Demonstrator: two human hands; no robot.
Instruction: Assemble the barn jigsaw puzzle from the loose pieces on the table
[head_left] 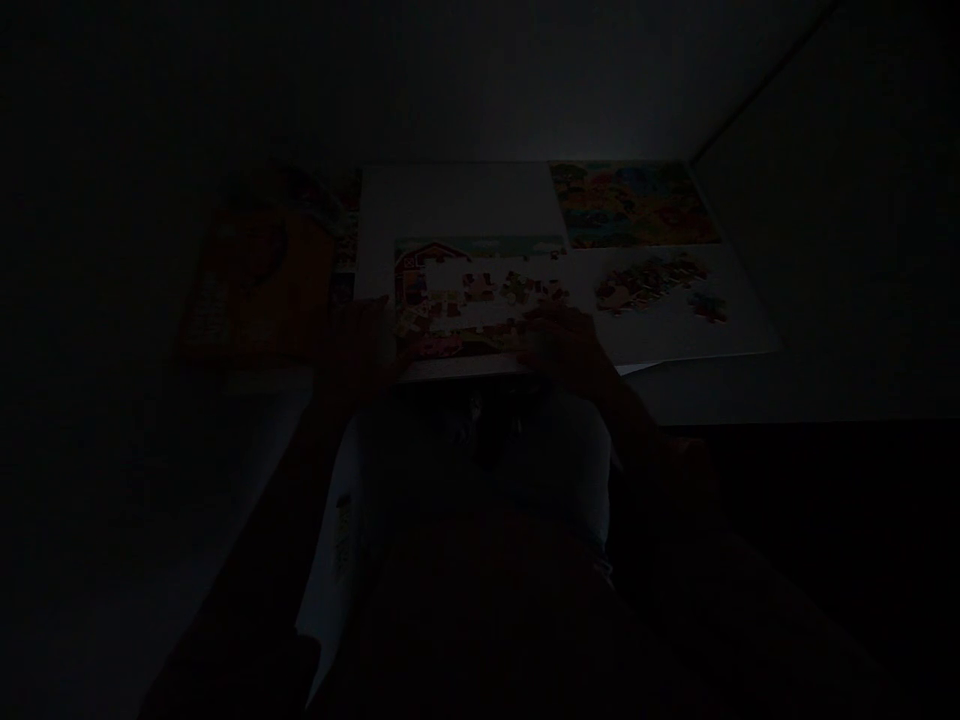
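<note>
Though the view is dim, left hand (360,350), right hand (562,345) apart, grip unclear, near edge of white board (457,205), jigsaw puzzle (472,300) between them.

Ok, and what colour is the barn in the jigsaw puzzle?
The barn in the jigsaw puzzle is red; the dark head view shows this.

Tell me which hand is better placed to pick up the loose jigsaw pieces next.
Probably the right hand: it lies at the near right edge of the half-built jigsaw puzzle, closest to the loose pieces. The left hand sits at the puzzle's opposite edge, farther from them.
</note>
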